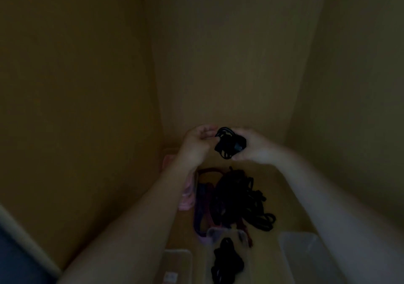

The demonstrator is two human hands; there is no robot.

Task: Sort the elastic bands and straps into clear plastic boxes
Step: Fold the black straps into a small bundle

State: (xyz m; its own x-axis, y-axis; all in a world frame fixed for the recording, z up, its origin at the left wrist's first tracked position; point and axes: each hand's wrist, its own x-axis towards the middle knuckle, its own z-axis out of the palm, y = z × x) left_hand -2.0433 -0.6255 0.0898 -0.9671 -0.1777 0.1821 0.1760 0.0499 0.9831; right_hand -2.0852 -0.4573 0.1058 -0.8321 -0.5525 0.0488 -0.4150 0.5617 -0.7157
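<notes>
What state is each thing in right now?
Black bundle: held above the surface, between both hands.
Left hand: pinches the bundle's edge.
Right hand: grips the bundle.
Strap pile: loose, tangled on the surface.
Middle box: open, black straps inside.
Right box: open; contents too dark to tell.

You're looking into a dim tan alcove, v. low light. The left wall panel (76,87) is running from near left back to the far corner, looking more orange-brown than the rest. The back panel (218,54) is standing straight ahead. The right wall panel (360,76) is closing off the right side, reading paler & greyer in shadow. A wooden surface (282,187) is lying at the bottom btwn the three. Near left, a pale strip (26,246) is slanting along the left panel's base, w/ a dark blue area (13,268) sitting just outside it.
</notes>
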